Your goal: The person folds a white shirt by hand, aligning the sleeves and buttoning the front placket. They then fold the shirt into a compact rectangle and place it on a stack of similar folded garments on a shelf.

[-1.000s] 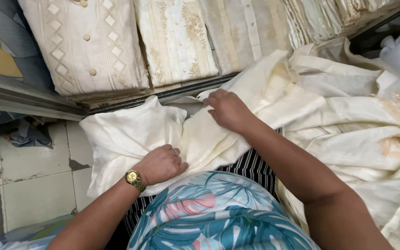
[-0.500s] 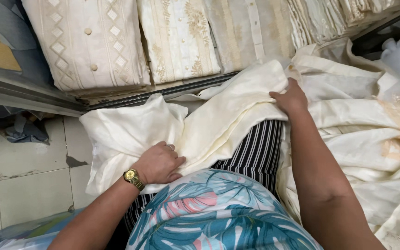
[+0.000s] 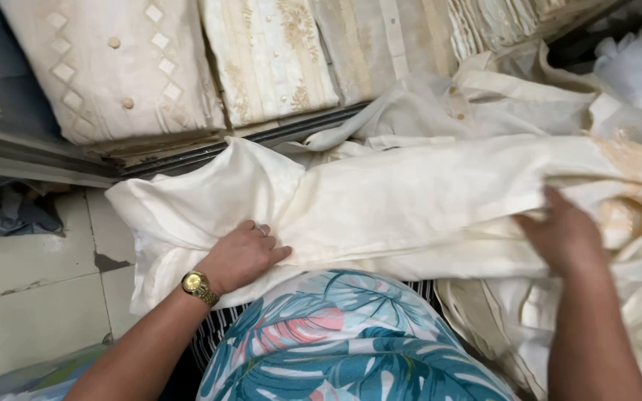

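Across the lap, cream garment point(image 3: 410, 200) spread sideways, left hand point(image 3: 241, 256) pressing flat and open on its bunched end, right hand point(image 3: 568, 236) gripping its far edge, folded garments point(image 3: 187, 67) stacked beyond.

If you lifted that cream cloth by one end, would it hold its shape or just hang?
The cream cloth would probably hang limp: it already bunches into folds under the left hand and sags over the lap. It looks thin, so likely light. Where the right hand grips it, it creases readily, so it would likely drag rather than slide stiffly.
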